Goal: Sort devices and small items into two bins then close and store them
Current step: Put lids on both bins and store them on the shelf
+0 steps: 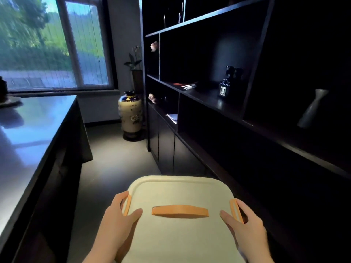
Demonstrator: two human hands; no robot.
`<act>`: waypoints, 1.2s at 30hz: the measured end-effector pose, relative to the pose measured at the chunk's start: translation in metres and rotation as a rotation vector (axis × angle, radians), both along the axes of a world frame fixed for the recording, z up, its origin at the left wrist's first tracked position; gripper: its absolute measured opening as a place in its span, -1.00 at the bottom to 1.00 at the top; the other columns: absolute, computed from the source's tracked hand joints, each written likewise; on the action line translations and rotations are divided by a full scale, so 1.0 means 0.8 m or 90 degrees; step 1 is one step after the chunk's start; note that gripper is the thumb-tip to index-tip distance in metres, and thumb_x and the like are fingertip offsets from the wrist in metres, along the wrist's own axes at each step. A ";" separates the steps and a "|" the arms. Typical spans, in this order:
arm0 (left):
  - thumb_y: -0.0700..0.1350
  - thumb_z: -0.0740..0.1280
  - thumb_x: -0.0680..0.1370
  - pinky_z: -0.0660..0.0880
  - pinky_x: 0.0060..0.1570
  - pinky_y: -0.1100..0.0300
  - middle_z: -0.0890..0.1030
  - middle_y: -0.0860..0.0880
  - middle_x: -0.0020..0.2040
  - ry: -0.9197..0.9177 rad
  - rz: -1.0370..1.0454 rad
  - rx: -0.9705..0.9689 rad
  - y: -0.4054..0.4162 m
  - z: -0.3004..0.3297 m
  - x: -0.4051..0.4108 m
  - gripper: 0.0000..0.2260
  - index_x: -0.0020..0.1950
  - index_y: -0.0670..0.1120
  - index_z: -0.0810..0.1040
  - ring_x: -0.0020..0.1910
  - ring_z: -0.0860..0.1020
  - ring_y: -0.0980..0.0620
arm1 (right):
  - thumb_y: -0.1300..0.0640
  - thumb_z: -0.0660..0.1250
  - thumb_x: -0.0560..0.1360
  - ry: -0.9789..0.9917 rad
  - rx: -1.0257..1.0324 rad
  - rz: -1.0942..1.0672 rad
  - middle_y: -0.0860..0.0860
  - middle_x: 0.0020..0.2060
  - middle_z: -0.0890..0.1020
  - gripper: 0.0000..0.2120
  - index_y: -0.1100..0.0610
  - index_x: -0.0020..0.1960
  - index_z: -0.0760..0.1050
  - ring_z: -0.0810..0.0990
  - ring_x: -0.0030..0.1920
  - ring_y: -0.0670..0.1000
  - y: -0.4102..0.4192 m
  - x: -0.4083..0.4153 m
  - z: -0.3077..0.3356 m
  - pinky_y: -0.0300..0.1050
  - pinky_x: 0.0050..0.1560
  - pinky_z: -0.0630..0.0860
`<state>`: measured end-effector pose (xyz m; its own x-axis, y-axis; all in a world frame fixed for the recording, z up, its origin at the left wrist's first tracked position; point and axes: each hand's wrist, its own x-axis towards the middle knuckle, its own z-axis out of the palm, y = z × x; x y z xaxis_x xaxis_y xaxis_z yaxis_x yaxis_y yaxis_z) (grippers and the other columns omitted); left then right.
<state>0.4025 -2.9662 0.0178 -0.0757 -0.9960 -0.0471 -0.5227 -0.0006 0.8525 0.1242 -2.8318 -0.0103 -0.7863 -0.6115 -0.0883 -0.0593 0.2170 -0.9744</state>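
Hands carry a closed cream storage bin [180,224] down the aisle between a dark glossy surface [28,133] and a black shelving unit [209,95], seen from the head camera. The left hand [115,221] holds the bin's left edge, thumb on the lid and fingers curled around the orange side latch [126,205]; the right hand [245,223] mirrors that grip at the other latch [235,210]. A hold on both sides likely keeps the load level and the lid seated, leaving the orange top handle [180,211] unused. With the lid already on, storing appears to be the step underway. A small dark bottle [224,88] on one shelf bears a label too blurred to read; the floor vase [130,112] shows floral decoration only.
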 end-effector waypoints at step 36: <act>0.04 0.49 0.38 0.43 -0.23 0.21 0.55 -0.02 0.16 -0.090 -0.490 0.022 -0.691 -0.081 -0.498 -0.47 0.29 0.16 0.37 -0.02 0.57 0.01 | -0.16 0.47 0.36 -0.002 0.175 -0.503 0.06 -0.24 0.67 -0.45 -0.14 0.31 0.43 0.63 -0.12 0.19 -0.477 -0.255 -0.070 -0.03 -0.14 0.51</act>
